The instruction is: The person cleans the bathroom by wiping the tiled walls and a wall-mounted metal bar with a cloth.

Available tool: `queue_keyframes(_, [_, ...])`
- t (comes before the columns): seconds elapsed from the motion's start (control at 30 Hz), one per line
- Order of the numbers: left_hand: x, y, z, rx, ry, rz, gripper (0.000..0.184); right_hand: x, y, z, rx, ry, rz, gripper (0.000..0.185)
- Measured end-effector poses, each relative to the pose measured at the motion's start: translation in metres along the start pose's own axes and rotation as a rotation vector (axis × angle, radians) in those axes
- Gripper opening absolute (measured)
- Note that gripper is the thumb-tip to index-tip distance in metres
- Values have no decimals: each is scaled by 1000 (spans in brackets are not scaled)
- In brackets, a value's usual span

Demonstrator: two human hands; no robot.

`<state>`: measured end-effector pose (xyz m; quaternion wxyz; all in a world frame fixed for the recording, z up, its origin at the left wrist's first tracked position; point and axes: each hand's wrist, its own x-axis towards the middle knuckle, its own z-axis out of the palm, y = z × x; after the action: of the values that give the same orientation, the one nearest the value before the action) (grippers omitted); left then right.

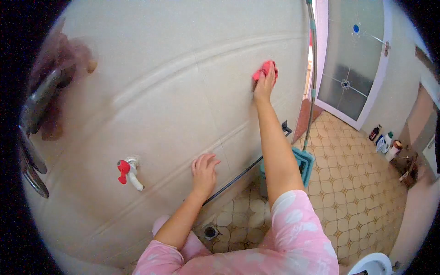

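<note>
A bright pink cloth (262,72) is pressed against the pale tiled wall (169,91) at upper right. My right hand (264,87) grips it, arm stretched out. Lower down, my left hand (204,174) rests its fingertips at the wall, fingers apart and nothing in them. To its left, a white tap (134,174) with a red handle (123,171) sticks out of the wall. Below both hands a dark horizontal bar (233,180) runs along the wall, partly hidden by my right arm.
A teal dustpan (305,167) with a long pole (313,68) leans by the wall's end. Shower fittings (41,98) hang at far left. A glass-panelled door (350,59), several bottles (384,141), a floor drain (210,232) and a white basin-like rim (373,263) are also around.
</note>
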<state>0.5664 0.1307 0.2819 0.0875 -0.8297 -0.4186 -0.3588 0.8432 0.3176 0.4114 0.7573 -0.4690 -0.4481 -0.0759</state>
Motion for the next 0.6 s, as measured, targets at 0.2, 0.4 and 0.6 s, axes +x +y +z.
queue_keyframes(0.2, [-21,-7,17,13,-11,-21,31,-88,110,-9,56,125,291,55])
queue_keyframes(0.4, [-33,-7,10,26,-83,-37,28,-203,71,-6,-18,117,670,57])
queue_keyframes(0.6, [-44,-20,27,50,3,-15,27,-326,-21,3,51,-86,651,64])
